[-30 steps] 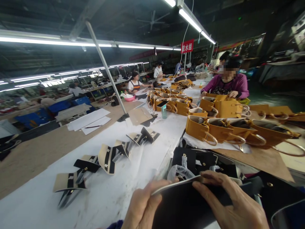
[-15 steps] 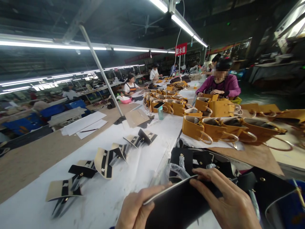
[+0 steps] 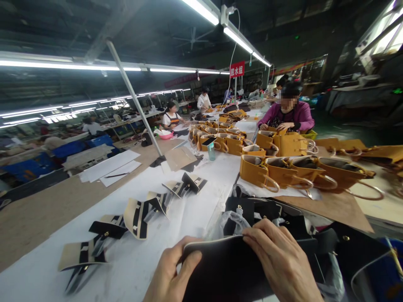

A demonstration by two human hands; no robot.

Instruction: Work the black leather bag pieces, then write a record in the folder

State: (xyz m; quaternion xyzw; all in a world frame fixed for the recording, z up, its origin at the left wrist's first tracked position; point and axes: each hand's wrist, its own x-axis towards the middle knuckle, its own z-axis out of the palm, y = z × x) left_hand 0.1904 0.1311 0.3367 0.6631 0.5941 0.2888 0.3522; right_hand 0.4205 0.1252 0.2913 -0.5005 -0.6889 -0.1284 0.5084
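A black leather panel (image 3: 225,268) with a pale upper edge is held up between my two hands at the bottom of the head view. My left hand (image 3: 173,268) pinches its upper left corner, thumb on the near face. Along the top edge toward the right, my right hand (image 3: 281,258) grips it with bent fingers. Behind it lies a heap of black bag pieces (image 3: 241,206) with gold fittings and clear plastic wrap (image 3: 233,222). To the left, several black-and-cream flap pieces (image 3: 137,218) rest in a row on white paper (image 3: 126,272).
Rows of mustard handbags (image 3: 253,170) stand beyond the black heap. Further off are a green bottle (image 3: 211,153), a phone (image 3: 209,141) and a slanted metal pole (image 3: 135,96). A co-worker in a purple top (image 3: 304,115) handles mustard bags; other people sit farther back.
Both hands and the black panel have shifted slightly left. The panel's top edge, sloped before, is now nearer level, with more of its black face toward me.
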